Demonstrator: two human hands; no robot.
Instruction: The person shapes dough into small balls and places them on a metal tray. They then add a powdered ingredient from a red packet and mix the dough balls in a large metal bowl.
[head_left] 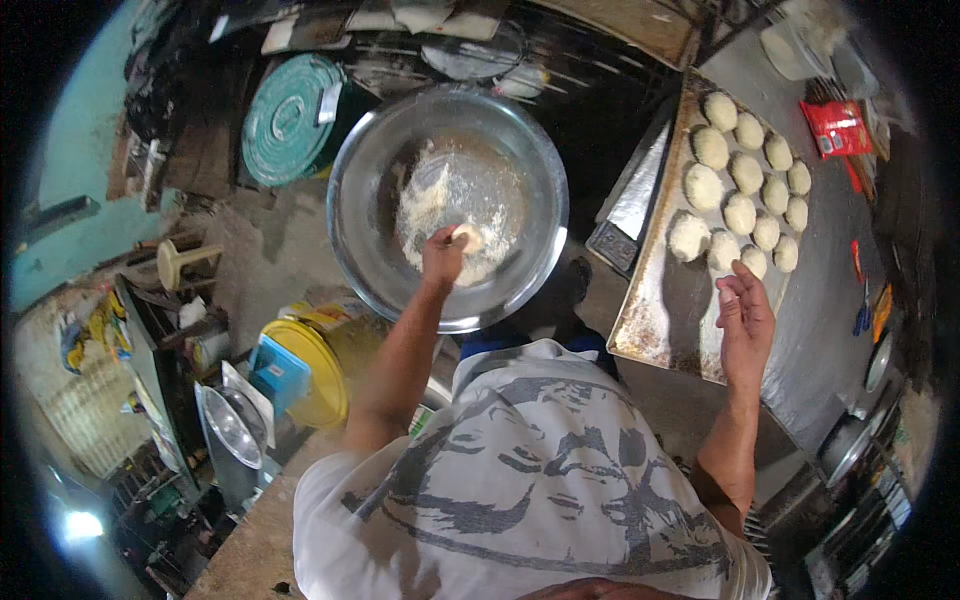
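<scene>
Inside a wide steel basin (345, 190), my left hand (443, 257) has its fingers closed on a small pale dough ball (468, 238). Loose crumbly flour (430, 195) lies around it on the basin's floor. My right hand (746, 315) is over the near part of a baking tray (650, 325), palm partly up, its fingers loosely bent and apart with nothing seen in them. Its fingertips are right beside the nearest coated dough balls, one of them a floury ball (723, 250). Several more coated balls (745, 173) sit in rows on the tray.
A green round lid (290, 115) is beyond the basin at left. Left of me stand a yellow-lidded bucket (305, 370), a blue container (278, 372) and a metal bowl (230, 428). A red packet (838, 128) lies on the grey table (800, 330) right of the tray.
</scene>
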